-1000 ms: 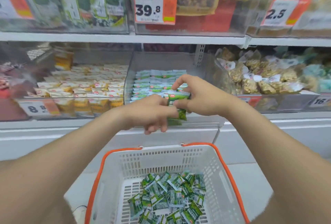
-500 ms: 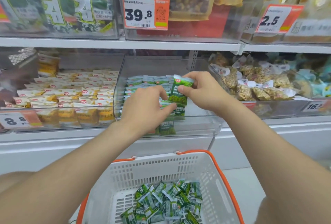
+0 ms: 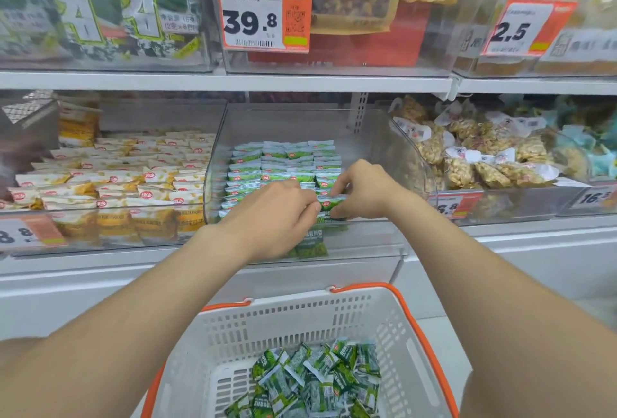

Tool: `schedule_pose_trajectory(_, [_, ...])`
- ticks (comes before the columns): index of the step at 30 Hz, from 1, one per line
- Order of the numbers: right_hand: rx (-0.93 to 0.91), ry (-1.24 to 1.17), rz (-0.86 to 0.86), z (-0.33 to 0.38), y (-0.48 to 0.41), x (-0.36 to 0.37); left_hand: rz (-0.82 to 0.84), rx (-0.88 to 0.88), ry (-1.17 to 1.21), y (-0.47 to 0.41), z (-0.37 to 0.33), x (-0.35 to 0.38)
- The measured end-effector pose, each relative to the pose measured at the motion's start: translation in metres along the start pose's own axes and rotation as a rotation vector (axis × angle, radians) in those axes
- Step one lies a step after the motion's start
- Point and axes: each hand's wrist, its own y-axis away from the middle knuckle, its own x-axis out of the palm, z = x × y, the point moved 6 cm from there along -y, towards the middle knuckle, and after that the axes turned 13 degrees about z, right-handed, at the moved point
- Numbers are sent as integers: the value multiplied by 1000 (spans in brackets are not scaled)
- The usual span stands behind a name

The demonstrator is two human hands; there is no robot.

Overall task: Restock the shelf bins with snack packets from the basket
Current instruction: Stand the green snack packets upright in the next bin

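Now | left hand, right hand pinch packet | upright, long axis vertical

left grip and right grip extended forward, pinching, nearly touching

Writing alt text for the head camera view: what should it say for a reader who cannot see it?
The left hand and right hand together pinch one green snack packet above the rows of matching packets in a clear shelf bin. Below them, a white basket with an orange rim holds a loose pile of green packets.
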Motion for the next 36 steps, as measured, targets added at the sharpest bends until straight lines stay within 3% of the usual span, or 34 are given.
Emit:
schedule_pose_trajectory(8, [198, 100, -121, -12, 7, -5, -55, 1, -18, 12, -3, -1])
schedule_pose_trajectory(13, [126, -91, -116, -11, 23, -6, -315, -15, -72, 34, -15, -14])
schedule_pose_trajectory(17, [-48, 65, -280, 13, 50, -14, -447, -10, -74, 62, -36, -15])
schedule_pose_trajectory(19, [-231, 83, -242, 40, 75, -10, -284, -14, -130, 65, -43, 6])
schedule_pose_trajectory(21, [-392, 176, -91, 65, 101, 13, 92, -44, -175, 63, -42, 44])
schedule_pose_trajectory(23, [-424, 302, 110, 72, 116, 50, 470, -76, -164, 66, -30, 95])
schedule_pose_trajectory(25, [-378, 431, 344, 67, 126, 95, 740, -91, -131, 75, -22, 145])
schedule_pose_trajectory(28, [-346, 615, 535, 52, 133, 153, 955, -90, -204, 87, -15, 213])
schedule_pose_trajectory(36, [-327, 752, 676, 32, 129, 211, 1212, 35, -510, 136, 2, 338])
